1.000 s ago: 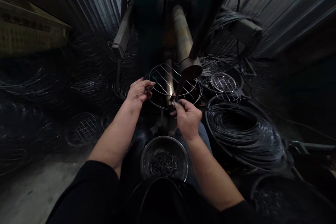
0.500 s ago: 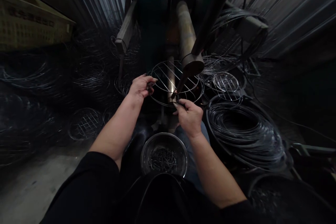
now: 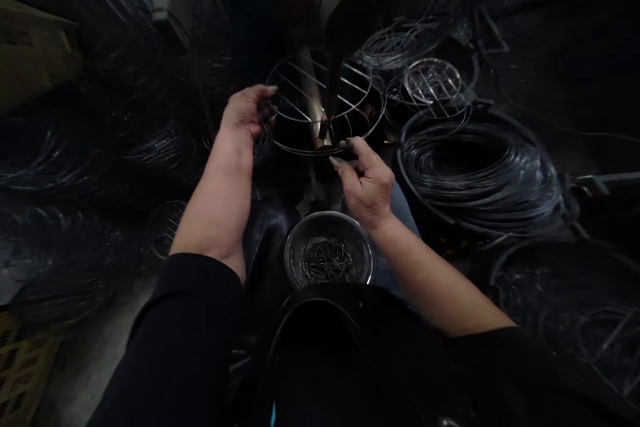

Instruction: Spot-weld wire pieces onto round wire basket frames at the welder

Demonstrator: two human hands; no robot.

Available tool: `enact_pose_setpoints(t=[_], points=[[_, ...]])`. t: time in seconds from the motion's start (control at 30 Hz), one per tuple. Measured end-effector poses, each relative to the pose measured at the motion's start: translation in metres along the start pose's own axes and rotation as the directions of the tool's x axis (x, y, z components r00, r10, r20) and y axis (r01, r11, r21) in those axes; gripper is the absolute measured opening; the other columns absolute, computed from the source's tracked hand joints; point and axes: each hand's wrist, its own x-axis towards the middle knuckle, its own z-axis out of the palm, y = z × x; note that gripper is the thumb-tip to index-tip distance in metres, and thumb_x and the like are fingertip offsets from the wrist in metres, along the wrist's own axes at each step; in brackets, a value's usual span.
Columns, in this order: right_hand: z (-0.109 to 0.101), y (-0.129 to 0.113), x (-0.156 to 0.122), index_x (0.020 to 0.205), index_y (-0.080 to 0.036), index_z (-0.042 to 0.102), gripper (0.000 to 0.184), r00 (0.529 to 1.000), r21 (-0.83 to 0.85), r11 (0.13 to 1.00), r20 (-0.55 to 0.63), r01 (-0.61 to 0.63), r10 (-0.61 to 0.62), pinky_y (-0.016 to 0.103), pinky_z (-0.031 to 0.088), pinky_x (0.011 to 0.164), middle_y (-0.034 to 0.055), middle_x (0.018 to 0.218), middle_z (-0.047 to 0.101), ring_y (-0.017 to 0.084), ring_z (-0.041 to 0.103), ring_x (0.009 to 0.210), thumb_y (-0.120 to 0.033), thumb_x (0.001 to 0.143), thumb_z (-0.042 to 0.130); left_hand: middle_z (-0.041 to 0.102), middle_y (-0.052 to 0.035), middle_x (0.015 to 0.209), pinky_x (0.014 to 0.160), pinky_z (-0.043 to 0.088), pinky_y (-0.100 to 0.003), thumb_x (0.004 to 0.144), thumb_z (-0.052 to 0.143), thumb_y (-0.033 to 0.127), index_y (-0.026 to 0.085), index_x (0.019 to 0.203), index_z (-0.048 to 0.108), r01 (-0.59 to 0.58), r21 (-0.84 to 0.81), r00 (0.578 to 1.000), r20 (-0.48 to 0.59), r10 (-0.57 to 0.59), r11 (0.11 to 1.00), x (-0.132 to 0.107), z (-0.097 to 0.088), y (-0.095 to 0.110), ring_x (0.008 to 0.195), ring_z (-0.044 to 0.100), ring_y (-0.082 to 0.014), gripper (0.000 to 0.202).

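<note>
A round wire rack (image 3: 300, 121) with parallel cross bars and double rings lies around the lower metal cylinder (image 3: 314, 97) of a machine. The dark upper rod (image 3: 333, 87) comes down to the rack's near side, with a small orange glow at the contact. My left hand (image 3: 246, 113) is closed on the left rim, thumb and fingers at the wire. At the near rim is my right hand (image 3: 367, 180), thumb and forefinger apart, with nothing visible between the tips. A steel bowl (image 3: 290, 257) below holds several short, bent wire pieces (image 3: 327, 261).
A large coil of wire (image 3: 480, 173) lies at the right, with a smaller round rack (image 3: 433, 82) behind it. Dark stacks of wire rings (image 3: 160, 140) fill the left side. A yellow crate (image 3: 25, 367) is at the lower left.
The view has tilted down and shifted left. My right thumb and forefinger have parted at the near rim. A small orange glow now shows under the upper rod.
</note>
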Motion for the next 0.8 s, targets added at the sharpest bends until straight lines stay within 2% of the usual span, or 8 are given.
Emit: enact_pose_setpoints(t=[0.1, 0.2, 0.3, 0.4, 0.8], points=[[0.005, -0.002, 0.013, 0.098, -0.019, 0.069, 0.02, 1.0, -0.016, 1.0, 0.017, -0.002, 0.002, 0.034, 0.053, 0.075, 0.0029, 0.087, 0.069, 0.017, 0.063, 0.075, -0.021, 0.08, 0.063, 0.051, 0.0021, 0.057, 0.055, 0.035, -0.025, 0.057, 0.074, 0.013, 0.019, 0.069, 0.049, 0.016, 0.041, 0.999, 0.045, -0.018, 0.999, -0.003, 0.0, 0.001, 0.06, 0.053, -0.0136, 0.028], [0.008, 0.0, 0.025, 0.092, -0.019, 0.07, 0.016, 0.996, 0.008, 0.999, 0.083, -0.041, 0.04, 0.033, 0.053, 0.075, 0.0018, 0.081, 0.069, 0.018, 0.064, 0.076, -0.019, 0.08, 0.06, 0.054, 0.0026, 0.057, 0.049, 0.034, -0.024, 0.053, 0.072, 0.008, 0.019, 0.072, 0.049, -0.009, -0.009, 1.0, 0.019, 0.009, 1.0, -0.006, 0.0, 0.0, 0.054, 0.054, -0.0131, 0.032], [0.009, 0.002, 0.027, 0.091, -0.019, 0.071, 0.016, 0.99, 0.016, 0.998, 0.124, -0.067, 0.065, 0.034, 0.053, 0.077, 0.003, 0.083, 0.07, 0.02, 0.066, 0.08, -0.019, 0.079, 0.06, 0.056, 0.0022, 0.058, 0.047, 0.032, -0.024, 0.051, 0.073, 0.007, 0.019, 0.078, 0.051, -0.037, -0.027, 0.999, 0.013, 0.037, 0.999, -0.004, 0.0, 0.001, 0.053, 0.056, -0.0141, 0.037], [0.01, 0.003, 0.024, 0.092, -0.019, 0.071, 0.018, 0.994, 0.012, 0.998, 0.091, -0.067, 0.065, 0.035, 0.053, 0.079, 0.0045, 0.087, 0.071, 0.021, 0.067, 0.085, -0.019, 0.078, 0.06, 0.057, 0.0023, 0.059, 0.046, 0.031, -0.022, 0.049, 0.074, 0.007, 0.019, 0.081, 0.051, -0.069, -0.027, 0.996, 0.047, 0.07, 0.997, 0.0, 0.001, 0.003, 0.053, 0.056, -0.0135, 0.041], [0.013, 0.005, 0.022, 0.094, -0.02, 0.071, 0.018, 0.997, -0.021, 0.999, 0.061, -0.037, 0.038, 0.035, 0.055, 0.076, 0.0045, 0.089, 0.072, 0.021, 0.068, 0.085, -0.02, 0.08, 0.058, 0.056, 0.0019, 0.058, 0.044, 0.031, -0.021, 0.049, 0.073, 0.011, 0.018, 0.068, 0.048, -0.075, 0.034, 0.991, 0.114, 0.07, 0.997, 0.011, 0.003, -0.001, 0.053, 0.055, -0.0124, 0.032]])
